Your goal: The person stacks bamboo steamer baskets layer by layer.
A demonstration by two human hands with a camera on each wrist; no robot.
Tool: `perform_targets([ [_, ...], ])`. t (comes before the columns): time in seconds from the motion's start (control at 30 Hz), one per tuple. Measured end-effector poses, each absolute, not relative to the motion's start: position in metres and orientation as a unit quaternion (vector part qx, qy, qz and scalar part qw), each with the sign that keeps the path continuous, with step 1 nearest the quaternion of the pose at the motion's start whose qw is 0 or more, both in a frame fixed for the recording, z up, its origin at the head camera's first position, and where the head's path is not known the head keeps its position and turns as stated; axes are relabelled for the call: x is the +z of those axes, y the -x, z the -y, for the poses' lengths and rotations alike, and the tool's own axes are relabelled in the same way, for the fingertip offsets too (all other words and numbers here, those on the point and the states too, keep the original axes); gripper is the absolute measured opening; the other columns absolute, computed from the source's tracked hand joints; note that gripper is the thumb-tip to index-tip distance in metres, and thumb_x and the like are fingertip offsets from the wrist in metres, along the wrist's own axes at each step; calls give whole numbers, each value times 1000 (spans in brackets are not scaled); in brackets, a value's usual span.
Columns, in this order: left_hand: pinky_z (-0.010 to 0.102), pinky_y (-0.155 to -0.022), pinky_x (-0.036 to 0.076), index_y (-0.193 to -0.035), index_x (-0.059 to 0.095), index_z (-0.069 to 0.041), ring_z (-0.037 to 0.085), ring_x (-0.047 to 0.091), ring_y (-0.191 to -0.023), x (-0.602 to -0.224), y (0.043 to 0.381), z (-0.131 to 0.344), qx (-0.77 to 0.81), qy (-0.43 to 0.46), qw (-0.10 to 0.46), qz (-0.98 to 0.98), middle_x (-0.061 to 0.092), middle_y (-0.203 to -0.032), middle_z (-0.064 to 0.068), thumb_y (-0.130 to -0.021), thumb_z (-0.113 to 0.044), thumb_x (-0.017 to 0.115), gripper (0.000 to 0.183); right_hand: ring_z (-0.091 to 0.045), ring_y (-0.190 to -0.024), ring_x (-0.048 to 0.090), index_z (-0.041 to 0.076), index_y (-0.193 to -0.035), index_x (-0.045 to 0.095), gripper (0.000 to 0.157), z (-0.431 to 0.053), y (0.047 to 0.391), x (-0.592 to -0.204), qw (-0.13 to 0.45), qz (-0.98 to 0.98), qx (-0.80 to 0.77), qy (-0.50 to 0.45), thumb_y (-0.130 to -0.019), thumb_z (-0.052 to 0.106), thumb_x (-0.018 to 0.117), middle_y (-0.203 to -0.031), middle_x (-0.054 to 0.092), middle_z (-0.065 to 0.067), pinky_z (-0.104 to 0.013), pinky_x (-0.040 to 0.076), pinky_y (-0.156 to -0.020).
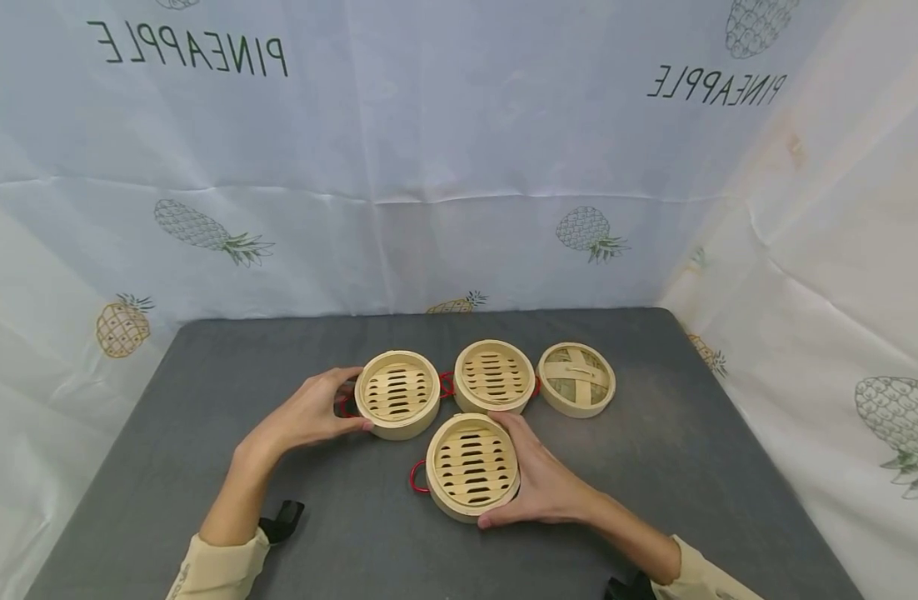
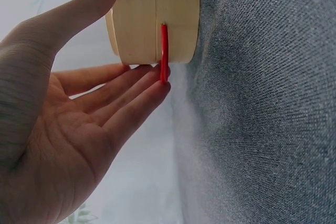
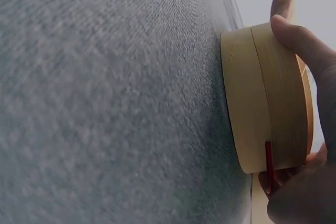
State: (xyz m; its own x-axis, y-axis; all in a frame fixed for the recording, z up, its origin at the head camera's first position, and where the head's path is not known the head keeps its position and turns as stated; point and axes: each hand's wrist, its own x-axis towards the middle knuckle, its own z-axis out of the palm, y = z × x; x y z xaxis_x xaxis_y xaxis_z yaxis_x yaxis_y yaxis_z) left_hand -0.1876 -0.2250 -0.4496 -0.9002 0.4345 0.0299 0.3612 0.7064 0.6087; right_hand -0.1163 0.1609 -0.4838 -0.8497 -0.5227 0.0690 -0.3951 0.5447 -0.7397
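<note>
Three small round bamboo steamer baskets with slatted bases and red side handles are on the grey table. My left hand (image 1: 318, 408) holds the left steamer basket (image 1: 397, 392), thumb at its near side and fingers at its far side. In the left wrist view the fingertips touch the wall by its red handle (image 2: 164, 51). My right hand (image 1: 541, 479) grips the front steamer basket (image 1: 474, 467) from the right. The right wrist view shows that basket's wall (image 3: 257, 93) standing on the cloth. Behind it sits the middle steamer basket (image 1: 495, 375), touched by neither hand.
A woven bamboo lid (image 1: 576, 379) with a crossed band lies at the right end of the back row. Grey cloth covers the table (image 1: 339, 533). A white curtain (image 1: 399, 125) printed with pineapples hangs behind and at both sides. Black straps sit near both wrists.
</note>
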Motion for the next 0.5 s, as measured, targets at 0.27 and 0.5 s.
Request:
perform_targets([
  [0.27, 53, -98, 64, -152, 52, 10, 40, 75, -121, -449, 188, 225, 322, -220, 61, -919, 66, -144, 29, -86, -30, 95, 88, -14, -139, 53, 17, -165, 34, 133, -161, 116, -486, 85, -869, -422, 245, -59, 57, 104, -157, 43, 6, -36, 47, -118],
  [0.5, 53, -97, 65, -151, 53, 10, 40, 76, -119, -449, 187, 226, 328, -220, 56, -917, 66, -144, 30, -84, -31, 96, 89, -12, -139, 53, 20, -164, 35, 131, -162, 117, -480, 83, -859, -436, 254, -59, 57, 104, -156, 45, 10, -31, 46, -119],
])
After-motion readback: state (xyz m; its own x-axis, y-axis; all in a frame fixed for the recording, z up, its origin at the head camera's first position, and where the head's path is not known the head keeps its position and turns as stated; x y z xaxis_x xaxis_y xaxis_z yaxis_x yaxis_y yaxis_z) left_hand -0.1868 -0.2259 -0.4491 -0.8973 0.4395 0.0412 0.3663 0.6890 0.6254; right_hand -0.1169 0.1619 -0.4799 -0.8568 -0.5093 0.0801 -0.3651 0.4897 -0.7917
